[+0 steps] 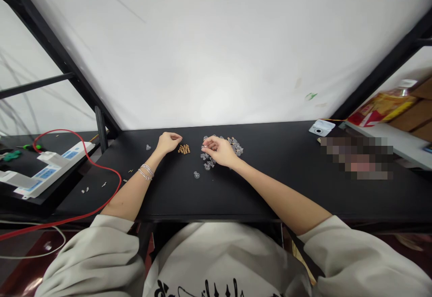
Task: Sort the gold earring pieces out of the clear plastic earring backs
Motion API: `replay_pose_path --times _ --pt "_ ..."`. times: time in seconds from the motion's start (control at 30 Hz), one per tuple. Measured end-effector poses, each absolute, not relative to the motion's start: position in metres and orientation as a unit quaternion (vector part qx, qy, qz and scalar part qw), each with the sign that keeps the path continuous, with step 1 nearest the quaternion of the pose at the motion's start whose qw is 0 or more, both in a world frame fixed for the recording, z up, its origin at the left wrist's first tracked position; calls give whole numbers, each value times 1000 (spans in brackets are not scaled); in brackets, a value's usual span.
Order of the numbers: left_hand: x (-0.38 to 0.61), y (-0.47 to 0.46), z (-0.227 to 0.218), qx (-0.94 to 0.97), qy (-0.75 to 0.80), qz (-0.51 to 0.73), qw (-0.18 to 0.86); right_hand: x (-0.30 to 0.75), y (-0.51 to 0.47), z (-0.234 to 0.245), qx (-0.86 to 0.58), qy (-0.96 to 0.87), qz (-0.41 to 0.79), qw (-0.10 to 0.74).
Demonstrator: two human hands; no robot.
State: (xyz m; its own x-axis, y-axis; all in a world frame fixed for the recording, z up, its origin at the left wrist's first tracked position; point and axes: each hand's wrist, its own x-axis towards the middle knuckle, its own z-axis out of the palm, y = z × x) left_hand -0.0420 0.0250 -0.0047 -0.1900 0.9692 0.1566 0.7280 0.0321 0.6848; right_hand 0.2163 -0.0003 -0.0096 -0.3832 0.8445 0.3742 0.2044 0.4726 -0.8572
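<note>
On the black table, my left hand (169,142) is closed in a pinch just left of a small pile of tan cork stoppers (184,149). Whatever its fingertips hold is too small to make out. My right hand (219,150) pinches a small clear round bottle (204,147) between thumb and fingers. Beneath and behind that hand lies a heap of similar clear bottles (237,147), partly hidden by it. One loose clear bottle (196,175) rests nearer the front edge, and another small clear piece (148,147) lies left of my left hand.
A red cable (119,177) loops across the table's left side, by a white power strip (54,171). Small scraps (85,190) lie near it. At the right are a white camera-like object (321,128) and a blurred-out item (357,157). A white wall stands behind.
</note>
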Motion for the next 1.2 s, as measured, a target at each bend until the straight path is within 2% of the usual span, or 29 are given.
replay_pose_path --times 0.33,0.8,1.2 --pt "-40 23 -4 685 663 276 125 216 0 -10 -353 -749 364 426" --pt "-38 20 5 696 666 212 163 216 1 -12 -350 -758 351 425" --pt "-39 19 7 697 661 216 173 216 1 -12 -353 -757 349 424"
